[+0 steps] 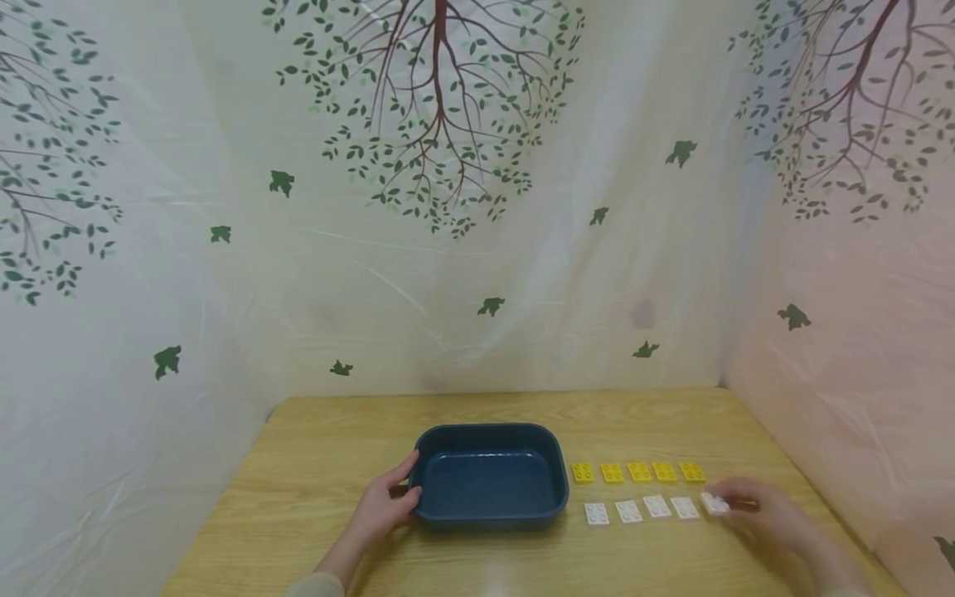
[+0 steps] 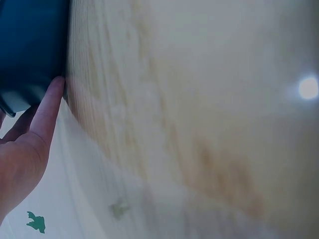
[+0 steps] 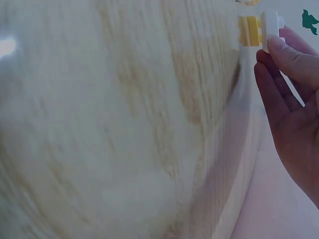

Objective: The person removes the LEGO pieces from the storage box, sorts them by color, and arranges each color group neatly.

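A dark blue rectangular dish sits on the wooden table. My left hand holds the dish by its left end, with the thumb and fingers spread along the rim. In the left wrist view one fingertip lies against the dish's outer wall. My right hand pinches a white toy brick between thumb and fingers, at the right end of a row of white bricks. In the right wrist view the thumb presses on the flat face of this white brick, studs turned away from it.
Behind the white bricks runs a row of several yellow bricks, right of the dish. The wooden table ends at a pale curtain printed with trees and green birds, which also hangs along both sides.
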The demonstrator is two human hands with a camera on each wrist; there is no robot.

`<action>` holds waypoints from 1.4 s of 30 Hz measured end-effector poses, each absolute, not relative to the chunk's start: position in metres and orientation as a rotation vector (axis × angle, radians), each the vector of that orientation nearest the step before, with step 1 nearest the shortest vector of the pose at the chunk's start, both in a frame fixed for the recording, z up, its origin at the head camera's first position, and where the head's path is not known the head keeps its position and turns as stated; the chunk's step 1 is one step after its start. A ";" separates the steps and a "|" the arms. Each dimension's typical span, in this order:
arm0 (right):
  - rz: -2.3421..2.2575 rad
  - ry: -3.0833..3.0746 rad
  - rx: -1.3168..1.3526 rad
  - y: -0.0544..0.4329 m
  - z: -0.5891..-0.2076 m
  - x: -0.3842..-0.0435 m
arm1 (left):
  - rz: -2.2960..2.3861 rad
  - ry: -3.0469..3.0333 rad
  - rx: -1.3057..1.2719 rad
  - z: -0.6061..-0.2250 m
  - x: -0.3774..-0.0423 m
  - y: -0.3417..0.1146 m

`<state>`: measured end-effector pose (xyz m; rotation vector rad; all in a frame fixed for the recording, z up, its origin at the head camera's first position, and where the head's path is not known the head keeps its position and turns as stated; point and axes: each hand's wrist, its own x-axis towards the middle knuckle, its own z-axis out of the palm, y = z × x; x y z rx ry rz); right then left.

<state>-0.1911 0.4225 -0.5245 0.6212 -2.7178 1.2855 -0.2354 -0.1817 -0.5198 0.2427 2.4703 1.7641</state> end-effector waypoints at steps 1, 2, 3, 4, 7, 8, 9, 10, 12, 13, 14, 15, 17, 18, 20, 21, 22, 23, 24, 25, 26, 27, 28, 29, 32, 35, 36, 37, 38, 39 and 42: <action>1.281 -2.715 0.634 0.423 -0.526 -0.191 | 1.765 2.470 0.244 -0.520 -0.235 -0.182; 1.278 -2.709 0.641 0.423 -0.528 -0.192 | 1.763 2.472 0.249 -0.520 -0.236 -0.182; 1.282 -2.716 0.649 0.424 -0.529 -0.192 | 1.762 2.473 0.255 -0.520 -0.236 -0.182; 1.259 -2.719 0.652 0.424 -0.530 -0.192 | 1.761 2.474 0.258 -0.521 -0.236 -0.182; 1.187 -2.746 0.645 0.426 -0.532 -0.194 | 1.764 2.474 0.264 -0.520 -0.236 -0.183; 1.177 -2.763 0.623 0.426 -0.532 -0.194 | 1.765 2.474 0.265 -0.520 -0.237 -0.183; 1.157 -2.769 0.617 0.426 -0.532 -0.194 | 1.768 2.474 0.271 -0.520 -0.237 -0.183; 1.136 -2.777 0.602 0.426 -0.532 -0.195 | 1.771 2.471 0.268 -0.520 -0.237 -0.183; 1.103 -2.773 0.603 0.426 -0.533 -0.195 | 1.770 2.472 0.263 -0.520 -0.236 -0.183; 1.106 -2.762 0.606 0.425 -0.533 -0.195 | 1.769 2.470 0.261 -0.519 -0.236 -0.183; 1.126 -2.743 0.621 0.425 -0.534 -0.195 | 1.766 2.471 0.256 -0.519 -0.236 -0.183; 1.149 -2.721 0.640 0.425 -0.535 -0.195 | 1.759 2.473 0.253 -0.519 -0.235 -0.183; 1.240 -2.675 0.667 0.424 -0.537 -0.194 | 1.750 2.473 0.241 -0.518 -0.234 -0.182; 1.279 -2.656 0.676 0.423 -0.538 -0.194 | 1.749 2.469 0.238 -0.518 -0.234 -0.182; 1.351 -2.621 0.672 0.422 -0.540 -0.193 | 1.750 2.464 0.239 -0.518 -0.233 -0.182; 1.361 -2.610 0.669 0.422 -0.540 -0.193 | 1.753 2.464 0.242 -0.518 -0.233 -0.182; 1.367 -2.599 0.672 0.422 -0.540 -0.192 | 1.756 2.463 0.245 -0.518 -0.233 -0.182; 1.363 -2.600 0.661 0.421 -0.541 -0.192 | 1.757 2.464 0.248 -0.517 -0.233 -0.182; 1.348 -2.606 0.642 0.421 -0.540 -0.191 | 1.762 2.464 0.253 -0.517 -0.232 -0.182; 1.334 -2.611 0.612 0.420 -0.540 -0.191 | 1.762 2.467 0.258 -0.517 -0.232 -0.183; 1.327 -2.627 0.561 0.419 -0.539 -0.190 | 1.765 2.472 0.263 -0.518 -0.232 -0.183; 1.309 -2.645 0.509 0.417 -0.537 -0.189 | 1.766 2.476 0.265 -0.518 -0.232 -0.183; 1.281 -2.666 0.441 0.415 -0.535 -0.188 | 1.764 2.479 0.271 -0.518 -0.232 -0.183; 1.244 -2.689 0.362 0.413 -0.533 -0.187 | 1.764 2.481 0.274 -0.518 -0.231 -0.183; 1.133 -2.732 0.179 0.405 -0.525 -0.183 | 1.762 2.483 0.276 -0.518 -0.231 -0.183; 1.088 -2.738 0.084 0.395 -0.518 -0.176 | 1.747 2.490 0.274 -0.517 -0.230 -0.182; 1.077 -2.727 0.084 0.392 -0.516 -0.174 | 1.743 2.493 0.275 -0.517 -0.229 -0.182; 1.048 -2.716 0.101 0.388 -0.515 -0.172 | 1.748 2.482 0.273 -0.516 -0.229 -0.182; 1.033 -2.701 0.113 0.384 -0.513 -0.171 | 1.755 2.474 0.275 -0.516 -0.229 -0.182; 1.025 -2.687 0.134 0.380 -0.512 -0.170 | 1.764 2.464 0.277 -0.516 -0.228 -0.182; 0.961 -2.649 0.234 0.369 -0.509 -0.169 | 1.796 2.429 0.288 -0.516 -0.227 -0.181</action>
